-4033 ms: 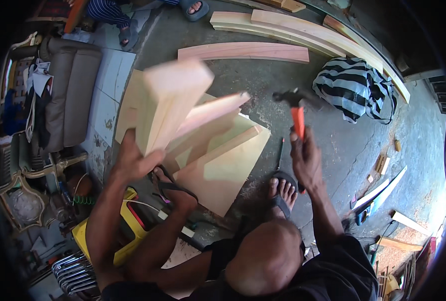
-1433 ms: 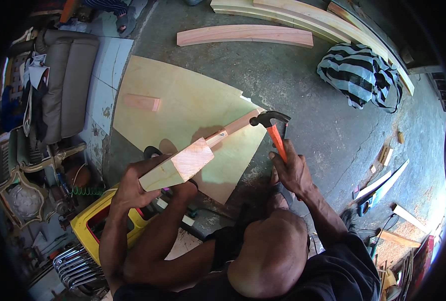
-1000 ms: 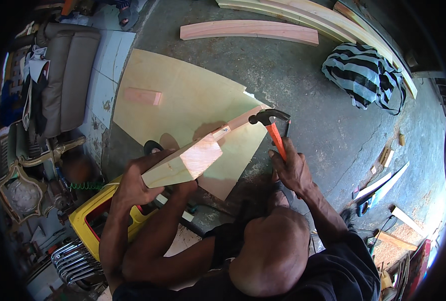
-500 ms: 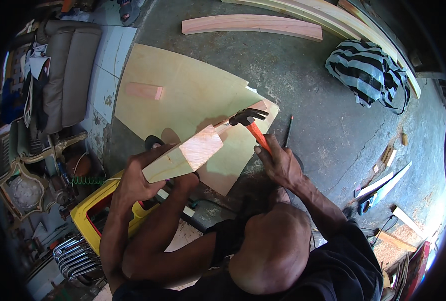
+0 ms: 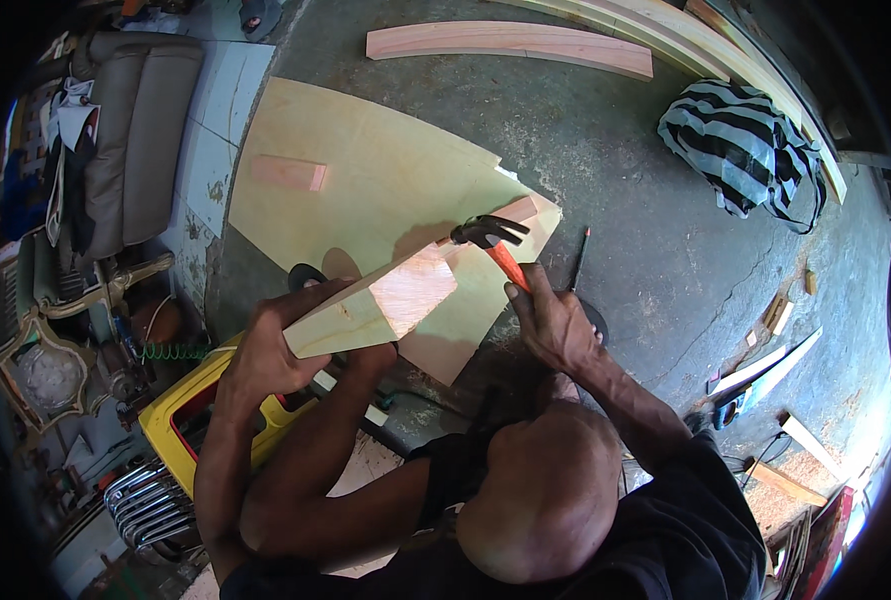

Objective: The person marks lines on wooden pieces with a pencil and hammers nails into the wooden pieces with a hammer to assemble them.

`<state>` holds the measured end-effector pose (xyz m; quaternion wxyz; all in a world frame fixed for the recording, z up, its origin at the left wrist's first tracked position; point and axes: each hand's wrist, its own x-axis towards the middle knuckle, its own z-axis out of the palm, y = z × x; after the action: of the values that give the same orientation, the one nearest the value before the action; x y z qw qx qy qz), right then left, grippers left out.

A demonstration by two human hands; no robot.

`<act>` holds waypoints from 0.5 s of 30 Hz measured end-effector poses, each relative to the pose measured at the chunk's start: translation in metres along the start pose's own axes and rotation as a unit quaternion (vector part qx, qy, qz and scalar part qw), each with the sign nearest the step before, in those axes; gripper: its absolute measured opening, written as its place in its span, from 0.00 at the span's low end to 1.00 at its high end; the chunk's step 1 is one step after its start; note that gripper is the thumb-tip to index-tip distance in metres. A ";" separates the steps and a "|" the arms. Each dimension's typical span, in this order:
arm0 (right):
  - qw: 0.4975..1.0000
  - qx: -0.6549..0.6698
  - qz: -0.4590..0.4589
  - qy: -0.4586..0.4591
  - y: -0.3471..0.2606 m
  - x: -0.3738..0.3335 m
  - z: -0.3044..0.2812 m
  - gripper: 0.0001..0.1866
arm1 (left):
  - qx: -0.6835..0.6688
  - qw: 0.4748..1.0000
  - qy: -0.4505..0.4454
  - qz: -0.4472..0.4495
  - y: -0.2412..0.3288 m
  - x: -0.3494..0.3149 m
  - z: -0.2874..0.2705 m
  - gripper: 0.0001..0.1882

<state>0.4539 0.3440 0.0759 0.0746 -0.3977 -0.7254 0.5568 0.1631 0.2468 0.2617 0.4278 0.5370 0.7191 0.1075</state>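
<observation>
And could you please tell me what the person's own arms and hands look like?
The left hand and right hand are both ungloved, with no watch or bracelet visible. The left forearm and right forearm are bare, the right one meeting a loose black sleeve.

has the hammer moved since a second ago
Yes: judged against the plywood sheet, the hammer has moved left, from the sheet's right corner toward the block.

Grey concrete floor (image 5: 655,300) spreads across the middle and right. On it lie a plywood sheet (image 5: 365,150) left of centre, a curved pinkish plank (image 5: 510,45) at top centre, a striped bag (image 5: 735,145) upper right and a handsaw (image 5: 777,373) lower right.
</observation>
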 end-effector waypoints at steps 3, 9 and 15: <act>0.999 -0.030 -0.022 0.018 0.010 0.001 0.010 0.17 | -0.003 1.000 -0.005 -0.026 0.004 0.003 -0.001 0.34; 0.976 0.199 -0.031 0.080 -0.064 -0.010 -0.054 0.15 | 0.001 1.000 0.025 0.005 -0.004 -0.009 0.002 0.31; 0.998 0.020 0.018 0.050 0.025 -0.013 0.020 0.10 | 0.002 1.000 0.008 0.023 -0.002 0.003 0.006 0.30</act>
<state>0.4641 0.3219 0.0508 0.1086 -0.4367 -0.7018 0.5522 0.1661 0.2462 0.2551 0.4181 0.5533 0.7103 0.1204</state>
